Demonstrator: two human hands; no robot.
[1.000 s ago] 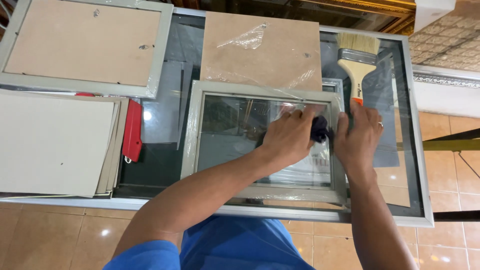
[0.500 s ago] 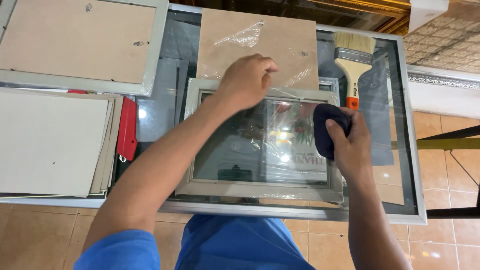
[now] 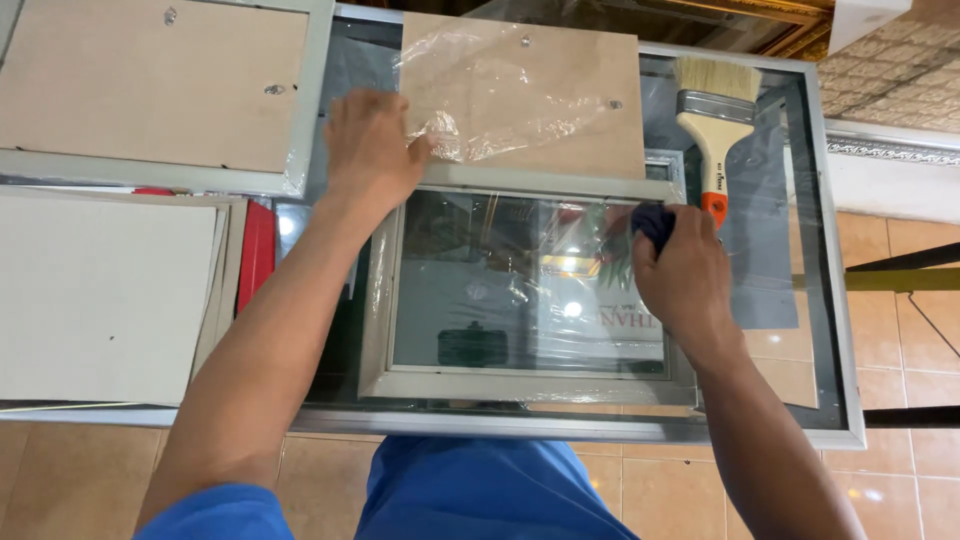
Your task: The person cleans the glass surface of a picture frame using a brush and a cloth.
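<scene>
A silver-grey picture frame (image 3: 520,385) with a glass pane lies flat on a glass-topped table (image 3: 838,330). My left hand (image 3: 368,150) rests on the frame's top left corner, fingers on crinkled clear plastic wrap (image 3: 480,100) that covers a brown backing board (image 3: 560,120) just beyond. My right hand (image 3: 685,285) presses a dark blue cloth (image 3: 652,222) onto the glass near the frame's upper right corner.
A wide paintbrush (image 3: 712,120) with an orange-tipped wooden handle lies at the right rear. A second frame (image 3: 150,80) lies face down at the far left. Pale boards (image 3: 100,295) are stacked at the left, a red object (image 3: 258,250) beside them. Tiled floor lies below.
My left hand has moved left and farther back, from the frame's top middle to its top left corner. My right hand with the cloth has shifted onto the glass.
</scene>
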